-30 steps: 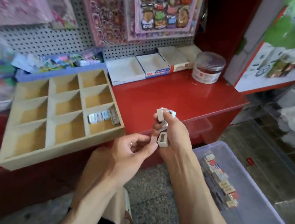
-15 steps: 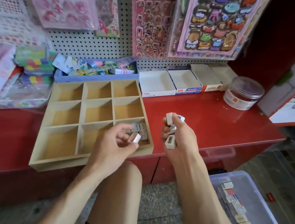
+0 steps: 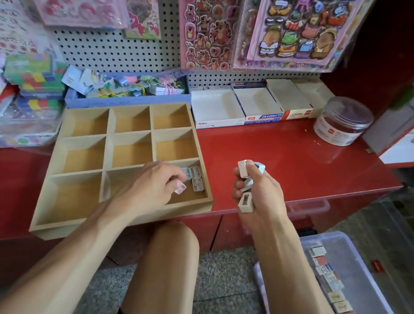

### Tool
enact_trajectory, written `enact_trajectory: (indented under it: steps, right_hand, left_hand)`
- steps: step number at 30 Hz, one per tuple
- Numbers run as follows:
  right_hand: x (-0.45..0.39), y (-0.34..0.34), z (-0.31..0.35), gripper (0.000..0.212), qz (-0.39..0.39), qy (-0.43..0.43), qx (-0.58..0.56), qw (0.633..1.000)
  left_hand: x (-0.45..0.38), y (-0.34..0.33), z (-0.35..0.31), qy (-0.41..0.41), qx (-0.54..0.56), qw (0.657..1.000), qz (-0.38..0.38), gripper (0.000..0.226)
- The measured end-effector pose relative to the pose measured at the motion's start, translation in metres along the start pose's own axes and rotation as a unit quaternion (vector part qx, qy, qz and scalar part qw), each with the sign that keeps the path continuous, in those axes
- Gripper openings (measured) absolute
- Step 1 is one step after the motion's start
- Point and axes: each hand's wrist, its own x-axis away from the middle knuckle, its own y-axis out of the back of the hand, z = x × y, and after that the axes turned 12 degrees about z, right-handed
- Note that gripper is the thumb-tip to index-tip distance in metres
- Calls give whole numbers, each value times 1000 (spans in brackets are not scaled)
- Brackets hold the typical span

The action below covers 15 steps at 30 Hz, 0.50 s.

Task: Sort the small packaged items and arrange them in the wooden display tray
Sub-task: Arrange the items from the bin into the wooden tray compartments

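A wooden display tray [image 3: 75, 207] with nine compartments lies on the red counter. Its near right compartment holds three small packaged items [image 3: 194, 179]. My left hand [image 3: 153, 189] reaches into that compartment and pinches one small pinkish packaged item [image 3: 180, 188] just above the compartment floor. My right hand [image 3: 256, 193] hovers over the counter to the right of the tray and grips several small white and grey packaged items [image 3: 247, 181] stacked in its fingers.
A clear plastic bin [image 3: 391, 310] with more small packets stands on the floor at lower right. White open boxes [image 3: 252, 107], a blue tray of clips [image 3: 128, 87] and a round clear jar [image 3: 342, 121] line the counter's back. Sticker sheets hang on the pegboard above.
My left hand took one item from my right hand's stack, carried it left and lowered it into the tray's near right compartment. My view swung left towards the tray.
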Motion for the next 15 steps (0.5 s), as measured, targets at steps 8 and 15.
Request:
enact_trajectory:
  steps: [8,15]
  right_hand:
    - [-2,-4,-7,16,12,-12,29,999]
    - [-6,-2,-12,14,15,-15,68,997]
  left_hand:
    - [-22,3,-2,-10,-57,996,67,18]
    - [-21,-6,3,-39,-59,997,-15,27]
